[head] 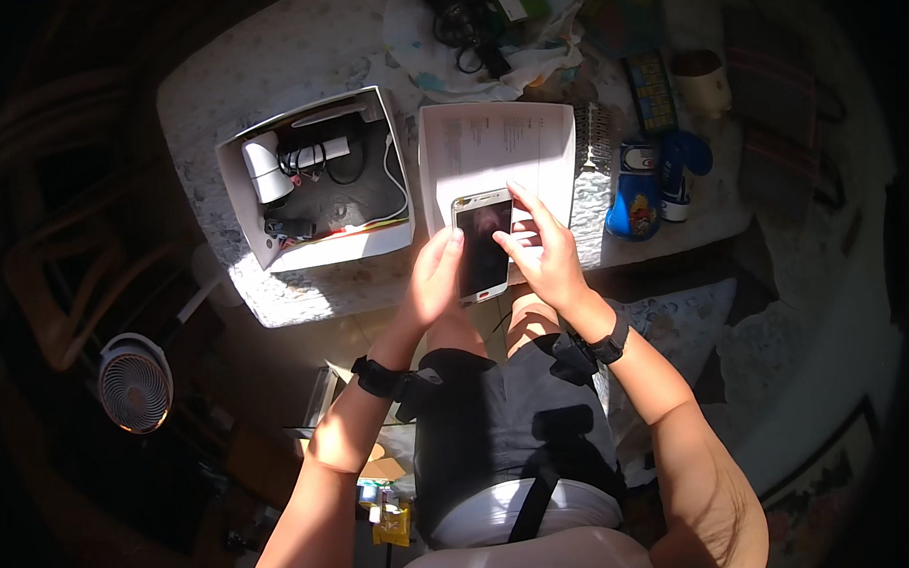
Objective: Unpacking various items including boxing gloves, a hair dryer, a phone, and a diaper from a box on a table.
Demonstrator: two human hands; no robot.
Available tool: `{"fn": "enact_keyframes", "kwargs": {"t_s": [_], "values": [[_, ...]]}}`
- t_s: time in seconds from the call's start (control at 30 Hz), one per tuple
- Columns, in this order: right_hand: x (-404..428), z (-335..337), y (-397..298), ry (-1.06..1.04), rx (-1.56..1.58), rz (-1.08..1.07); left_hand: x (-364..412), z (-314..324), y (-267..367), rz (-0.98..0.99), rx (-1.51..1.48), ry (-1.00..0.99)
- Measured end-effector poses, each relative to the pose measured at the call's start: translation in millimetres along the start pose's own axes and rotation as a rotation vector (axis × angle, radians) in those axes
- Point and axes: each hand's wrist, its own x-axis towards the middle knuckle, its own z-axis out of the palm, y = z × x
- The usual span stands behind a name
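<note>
Between my two hands is a smartphone [485, 245] with a white front and a dark screen, tilted over the near end of a white box lid [450, 164]. My left hand [434, 273] grips its left edge, thumb along the side. At the right edge, my right hand [547, 251] holds it with the fingers behind and the thumb at the screen's edge. Left of the lid stands an open white box [318, 255]. Inside it lie a white cylindrical device [266, 170], a coiled black cable [311, 160] and a white cable [402, 182].
Blue toy boxing gloves [635, 199], a cream cup [703, 87] and a dark patterned case [649, 93] lie on the table's right side. A plastic bag [417, 67] with black cables sits at the back. A round fan [134, 385] stands at lower left.
</note>
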Motion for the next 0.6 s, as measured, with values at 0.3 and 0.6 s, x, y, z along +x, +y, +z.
{"fn": "enact_keyframes", "kwargs": {"t_s": [0.3, 0.6], "values": [[-7.5, 0.1, 17.4, 0.001, 0.110, 0.142, 5.8, 11.9, -3.8, 0.008, -0.278, -0.023], [-8.1, 2.5, 26.6, 0.115, 0.487, 0.383, 4.6, 17.9, 3.2, 0.142, -0.033, 0.024]]}}
